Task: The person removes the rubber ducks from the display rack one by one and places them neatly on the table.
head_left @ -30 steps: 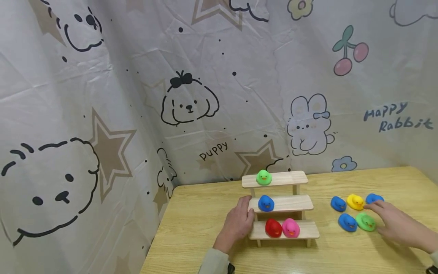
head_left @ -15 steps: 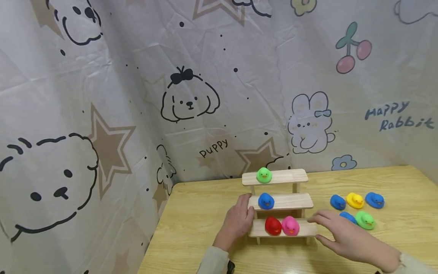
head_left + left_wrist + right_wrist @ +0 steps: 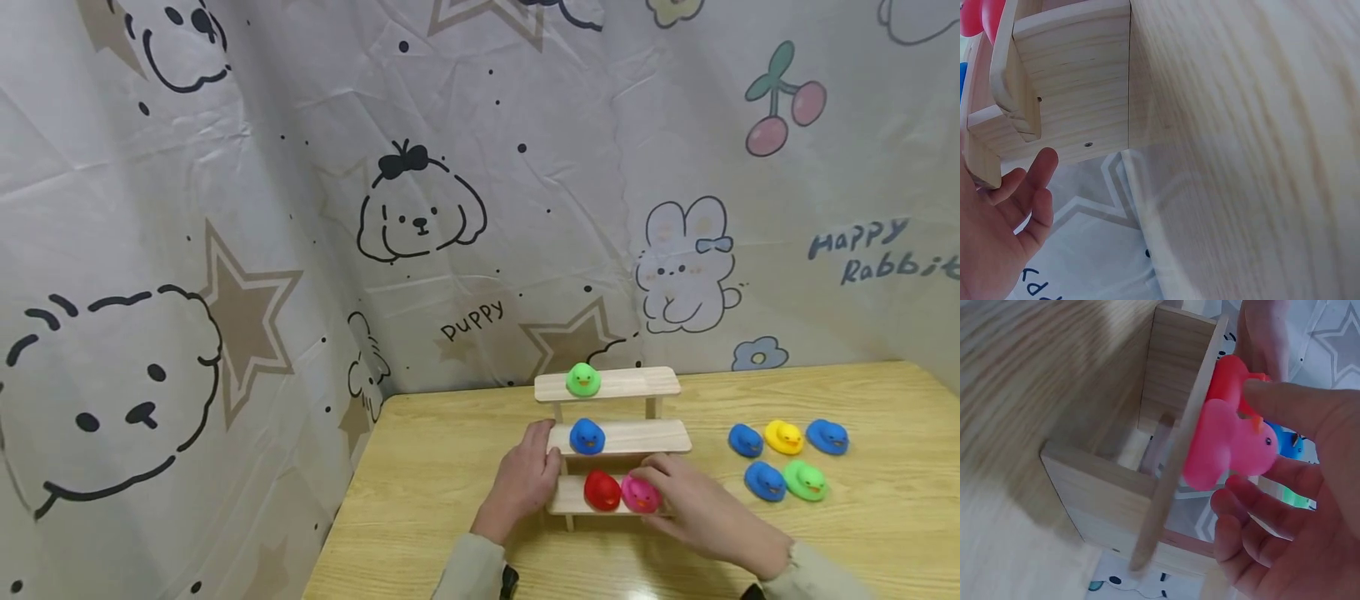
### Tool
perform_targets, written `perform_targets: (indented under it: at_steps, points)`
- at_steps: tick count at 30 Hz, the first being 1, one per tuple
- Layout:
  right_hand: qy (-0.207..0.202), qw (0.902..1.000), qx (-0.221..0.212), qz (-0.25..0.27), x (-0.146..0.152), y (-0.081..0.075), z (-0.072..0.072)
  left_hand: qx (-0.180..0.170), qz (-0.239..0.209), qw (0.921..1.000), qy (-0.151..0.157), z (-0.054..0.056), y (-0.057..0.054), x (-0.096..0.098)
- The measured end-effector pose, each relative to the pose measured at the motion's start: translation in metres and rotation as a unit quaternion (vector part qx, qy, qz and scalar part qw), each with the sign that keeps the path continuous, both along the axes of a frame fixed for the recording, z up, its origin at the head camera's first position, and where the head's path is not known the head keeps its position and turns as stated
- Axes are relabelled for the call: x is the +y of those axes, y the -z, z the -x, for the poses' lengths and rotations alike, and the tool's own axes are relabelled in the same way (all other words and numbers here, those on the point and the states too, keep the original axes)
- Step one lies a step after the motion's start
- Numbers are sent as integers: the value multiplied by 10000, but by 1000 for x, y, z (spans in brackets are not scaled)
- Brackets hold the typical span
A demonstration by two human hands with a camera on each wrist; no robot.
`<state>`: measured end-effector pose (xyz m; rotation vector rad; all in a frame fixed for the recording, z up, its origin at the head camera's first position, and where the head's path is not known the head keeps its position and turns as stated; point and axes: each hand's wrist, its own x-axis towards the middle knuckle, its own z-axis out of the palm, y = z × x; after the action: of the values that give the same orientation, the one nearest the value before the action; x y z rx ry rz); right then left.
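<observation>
Pink glossy toy duck, on the lowest tier of a pale wooden three-tier shelf, held in the curled right hand. The left hand grips the middle tier's left end. The shelf stands on a yellowish wood-grain counter; along its back edge hangs a creased whitish sheet printed with brown stars and a line-drawn puppy.

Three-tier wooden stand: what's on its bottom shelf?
The bottom shelf bears a red toy duck and a pink toy duck side by side. In the head view, the right hand covers the shelf's right end.
</observation>
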<state>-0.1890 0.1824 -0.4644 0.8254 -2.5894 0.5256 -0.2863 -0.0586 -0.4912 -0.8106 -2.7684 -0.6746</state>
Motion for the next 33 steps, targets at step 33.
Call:
perform_targets:
  at_steps: [33]
  points:
    - [683,9919,998,389,72,-23,-19,-54,15,10000,7,-1,-1,1]
